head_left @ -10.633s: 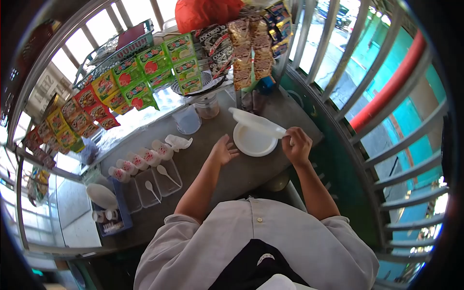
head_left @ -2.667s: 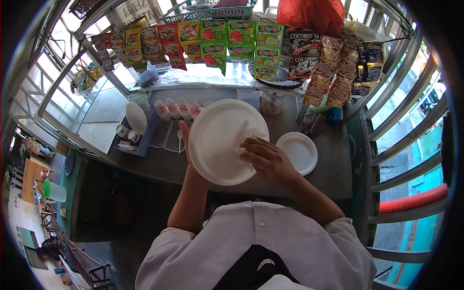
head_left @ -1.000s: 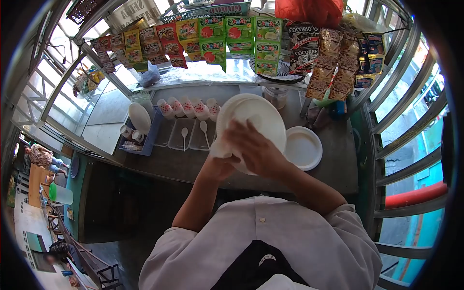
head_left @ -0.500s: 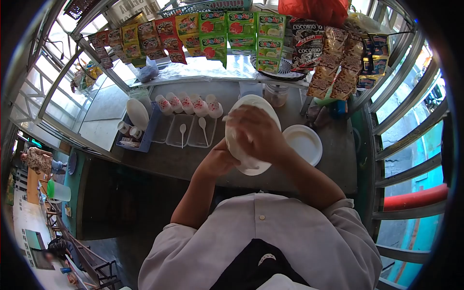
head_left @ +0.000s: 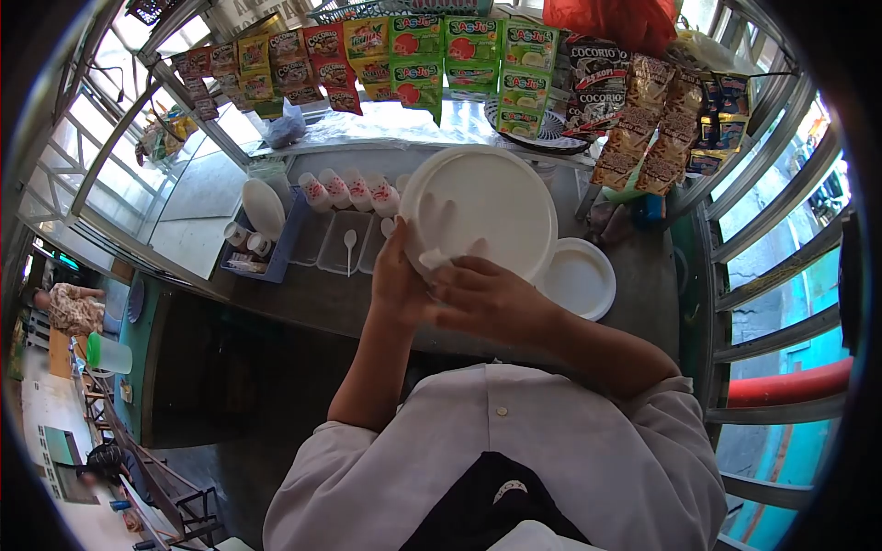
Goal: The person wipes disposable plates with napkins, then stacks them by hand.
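While the fingers of the left hand [head_left: 398, 280] spread out behind the large white plate [head_left: 487, 207], showing through it as dim shadows, the thumb side presses on the front of the lower left rim, so the hand is clamped on the plate and holds it tilted up toward the camera, above the counter. The fingers of the right hand [head_left: 487, 298] are curled together around a white wad [head_left: 435, 262] of tissue or cloth, which they press against the plate's lower rim, just beside the left hand; the two hands touch there. To the right of the raised plate, a smaller white plate [head_left: 579, 280] lies flat on the grey counter [head_left: 303, 298], its near edge partly behind the larger one. To the left, a row of small white cups [head_left: 347, 191] with red print stands along the back of two clear trays [head_left: 323, 248], and a white plastic spoon [head_left: 349, 243] lies in one of them. Further left sits a blue box [head_left: 280, 241] with a few small cups and a pale oval piece [head_left: 264, 208] leaning in it. Over the counter hang strips of green sachets [head_left: 464, 44] and brown sachets [head_left: 643, 119], with a red bag [head_left: 611, 16] at the top. Grey metal bars [head_left: 763, 220] run down the right side.
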`<state>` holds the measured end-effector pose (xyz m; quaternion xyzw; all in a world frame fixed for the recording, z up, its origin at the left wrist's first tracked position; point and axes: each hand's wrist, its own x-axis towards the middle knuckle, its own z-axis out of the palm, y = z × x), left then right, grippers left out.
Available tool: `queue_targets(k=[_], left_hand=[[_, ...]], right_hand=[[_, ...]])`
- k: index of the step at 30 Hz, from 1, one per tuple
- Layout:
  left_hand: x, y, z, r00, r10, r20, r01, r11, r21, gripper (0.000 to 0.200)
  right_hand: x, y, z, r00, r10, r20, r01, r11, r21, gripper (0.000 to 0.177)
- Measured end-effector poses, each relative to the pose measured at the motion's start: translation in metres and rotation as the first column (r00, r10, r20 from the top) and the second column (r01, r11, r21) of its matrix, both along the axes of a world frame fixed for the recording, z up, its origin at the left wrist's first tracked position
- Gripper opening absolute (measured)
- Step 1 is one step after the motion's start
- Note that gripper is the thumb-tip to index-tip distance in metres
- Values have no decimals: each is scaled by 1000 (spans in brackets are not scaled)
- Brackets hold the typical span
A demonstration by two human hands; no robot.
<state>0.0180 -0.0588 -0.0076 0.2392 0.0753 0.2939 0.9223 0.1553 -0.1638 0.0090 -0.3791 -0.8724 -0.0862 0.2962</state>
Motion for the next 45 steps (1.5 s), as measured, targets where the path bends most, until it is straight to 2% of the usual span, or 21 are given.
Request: queue_targets(k=[5, 11, 13, 14, 16, 17, 19, 23, 25, 26, 28, 31, 34, 35, 37, 38, 41, 42, 43, 44, 45], left_hand=[[-8, -2, 22, 984, 135, 113, -130, 990, -47, 50], [-22, 5, 14, 965, -12, 263, 3, 999, 34, 49], [-19, 1, 18, 942, 32, 334, 1, 995, -100, 49], [-17, -1, 20, 942, 29, 334, 5, 995, -99, 49], [-14, -6, 23, 972, 229, 54, -232, 971, 59, 51], [-16, -5, 20, 972, 228, 55, -231, 971, 61, 51], [-20, -3, 14, 989, 149, 0, -145, 962, 230, 56], [-18, -10, 10, 992, 119, -31, -100, 925, 366, 60], [-8, -14, -4, 991, 88, -96, -51, 939, 341, 61], [-6, -16, -10, 991, 85, -99, -46, 939, 342, 61], [-2, -22, -16, 994, -102, -36, 108, 919, 378, 62], [0, -43, -16, 988, -97, -119, 141, 882, 450, 62], [0, -44, -18, 986, -46, -161, 130, 821, 557, 64], [-1, -44, -16, 986, -44, -158, 126, 819, 560, 64], [-2, -42, -8, 986, 92, -140, 53, 626, 778, 66], [-4, -38, -14, 986, 98, -138, 47, 625, 780, 66], [-11, -24, -25, 989, 109, -95, -7, 694, 720, 63], [-9, -21, -10, 995, -94, 15, 83, 931, 355, 59], [-7, -20, -2, 953, -226, 202, 242, 969, -55, 57], [-5, -21, -3, 953, -226, 202, 241, 969, -53, 57], [-1, -23, -6, 979, -183, 88, 181, 983, 22, 57]], right_hand=[[24, -20, -3, 995, 26, 91, -43, 981, 191, 30], [57, -25, -26, 971, -167, -173, 208, 944, 255, 23], [63, -18, -22, 879, -292, -377, 395, 889, 230, 22], [65, -17, -18, 878, -295, -377, 398, 888, 231, 22], [66, -15, -7, 730, -362, -580, 533, 833, 151, 25], [65, -16, -5, 730, -362, -580, 534, 832, 153, 25], [66, -18, -3, 618, -357, -700, 507, 862, 7, 26], [49, -27, -3, 740, -364, -565, 482, 873, 68, 26], [28, -28, -8, 881, -142, -451, 206, 974, 94, 22], [24, -32, -5, 940, -85, -332, 136, 982, 134, 20], [15, -26, 0, 943, -20, -331, 84, 980, 179, 21], [23, -20, 26, 924, -118, -364, 217, 945, 246, 24], [41, -9, 48, 836, -304, -457, 428, 882, 195, 26], [45, -4, 44, 776, -260, -575, 409, 901, 145, 29], [44, -7, 39, 824, -232, -516, 348, 927, 140, 29], [40, -9, 35, 865, -203, -459, 289, 949, 125, 29], [26, -14, 17, 968, -73, -239, 99, 990, 99, 33], [23, -14, 10, 981, -17, -191, 37, 994, 98, 34], [21, -17, 3, 981, -17, -192, 36, 994, 99, 34], [19, -19, -3, 985, 13, -173, -1, 998, 70, 35], [18, -21, -5, 987, 42, -157, -36, 999, 39, 35]])
